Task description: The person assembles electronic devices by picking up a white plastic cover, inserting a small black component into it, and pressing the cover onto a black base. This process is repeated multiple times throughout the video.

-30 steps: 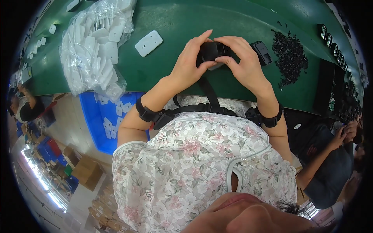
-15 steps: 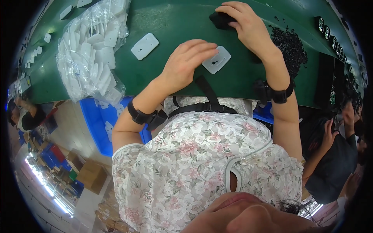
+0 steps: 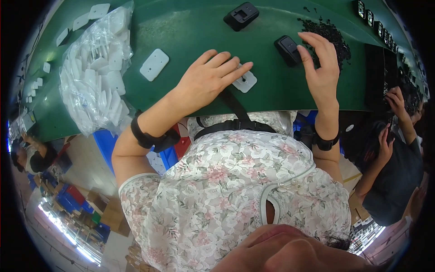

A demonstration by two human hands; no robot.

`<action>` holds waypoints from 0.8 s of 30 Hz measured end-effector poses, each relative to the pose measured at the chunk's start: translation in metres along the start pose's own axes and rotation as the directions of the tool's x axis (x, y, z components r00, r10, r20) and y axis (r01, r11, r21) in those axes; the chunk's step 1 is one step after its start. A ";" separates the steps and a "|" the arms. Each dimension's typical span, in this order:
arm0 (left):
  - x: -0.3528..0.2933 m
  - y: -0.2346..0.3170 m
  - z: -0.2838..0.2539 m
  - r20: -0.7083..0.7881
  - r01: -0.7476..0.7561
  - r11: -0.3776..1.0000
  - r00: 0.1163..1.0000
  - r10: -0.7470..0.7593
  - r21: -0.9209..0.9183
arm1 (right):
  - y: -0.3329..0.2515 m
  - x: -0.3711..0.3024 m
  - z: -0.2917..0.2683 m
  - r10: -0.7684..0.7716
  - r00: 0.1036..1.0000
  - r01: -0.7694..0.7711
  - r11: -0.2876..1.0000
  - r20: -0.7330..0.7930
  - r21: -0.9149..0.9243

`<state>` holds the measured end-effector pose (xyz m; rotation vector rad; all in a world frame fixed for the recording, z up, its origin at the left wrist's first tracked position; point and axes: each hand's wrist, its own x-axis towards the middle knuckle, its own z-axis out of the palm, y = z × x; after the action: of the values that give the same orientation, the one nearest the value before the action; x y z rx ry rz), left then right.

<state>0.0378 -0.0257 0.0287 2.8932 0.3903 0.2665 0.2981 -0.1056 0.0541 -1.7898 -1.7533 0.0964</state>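
Black housing (image 3: 287, 51) on green table (image 3: 195, 27), carton (image 3: 114, 217) below; right hand (image 3: 321, 63) gaping beside housing, left hand (image 3: 206, 78) outspread over plate (image 3: 249, 83).

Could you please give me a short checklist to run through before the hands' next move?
1. Right hand closed on the nearer black case: not ok, thumb and fingers apart.
2. Left hand gripping the partly covered white plate: cannot tell, thumb hidden.
3. Farther black case free of both hands: ok.
4. Uncovered white plate nearest the left hand, on the green table: ok.
5. Small black parts apart from the nearer case: ok.
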 end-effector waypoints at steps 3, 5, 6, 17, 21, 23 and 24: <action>0.004 0.007 0.005 -0.030 0.060 0.998 0.998 -0.061 -0.005 | 0.002 -0.009 -0.002 0.059 0.997 -0.056 0.994 0.038 -0.095; 0.005 0.012 0.010 -0.061 0.112 0.993 0.992 -0.115 -0.044 | 0.003 -0.013 0.002 0.063 0.995 -0.052 0.987 0.075 -0.151; 0.006 0.014 0.013 -0.089 0.166 0.982 0.981 -0.174 -0.087 | 0.002 -0.015 0.006 0.097 0.989 -0.083 0.989 0.110 -0.126; 0.000 0.016 0.032 -0.329 0.256 0.835 0.832 -0.447 -0.488 | -0.032 -0.013 0.012 -0.177 0.957 0.132 0.971 0.231 0.199; -0.005 0.017 0.029 -0.285 0.233 0.842 0.869 -0.405 -0.487 | -0.038 -0.009 0.020 -0.247 0.920 0.205 0.965 0.303 0.165; -0.004 0.017 0.027 -0.273 0.228 0.854 0.882 -0.385 -0.468 | -0.036 -0.009 0.022 -0.250 0.911 0.210 0.966 0.328 0.153; -0.003 0.018 0.026 -0.252 0.233 0.885 0.902 -0.352 -0.403 | -0.036 -0.009 0.022 -0.248 0.903 0.213 0.968 0.350 0.136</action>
<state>0.0443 -0.0484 0.0078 2.3818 0.7444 0.6802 0.2554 -0.1088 0.0497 -1.5532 -2.1713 0.4316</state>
